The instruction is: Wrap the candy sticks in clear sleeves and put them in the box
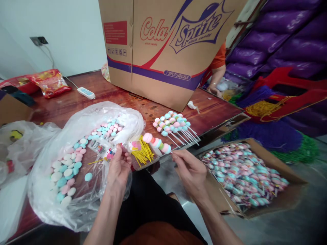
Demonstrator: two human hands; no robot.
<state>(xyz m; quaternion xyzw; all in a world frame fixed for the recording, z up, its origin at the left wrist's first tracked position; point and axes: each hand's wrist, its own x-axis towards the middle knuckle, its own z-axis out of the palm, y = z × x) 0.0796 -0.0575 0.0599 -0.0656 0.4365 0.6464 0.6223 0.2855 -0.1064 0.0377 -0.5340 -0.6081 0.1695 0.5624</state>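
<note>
My right hand [191, 170] pinches the white stick of a marshmallow skewer [155, 142], its pink, blue, orange and green pieces pointing up and left. In my left hand [119, 166], thumb and fingers are closed on a small clear printed bag [135, 146], whose open end lies close to the skewer's tip. More printed clear bags [100, 148] lie just left of that hand. Yellow twist ties [143, 153] fill a shallow tray beneath the skewer. Beyond it, a pile of similar skewers [172, 123] rests on the table with sticks toward me.
Loose marshmallows [68, 166] lie on a large plastic bag [43, 197] at left. A tall carton [158, 68] stands at the back. An open box [222, 197] of wrapped skewers sits at lower right. Behind the carton, another person's hand [214, 90] shows. Purple sacks [281, 41] are stacked beyond.
</note>
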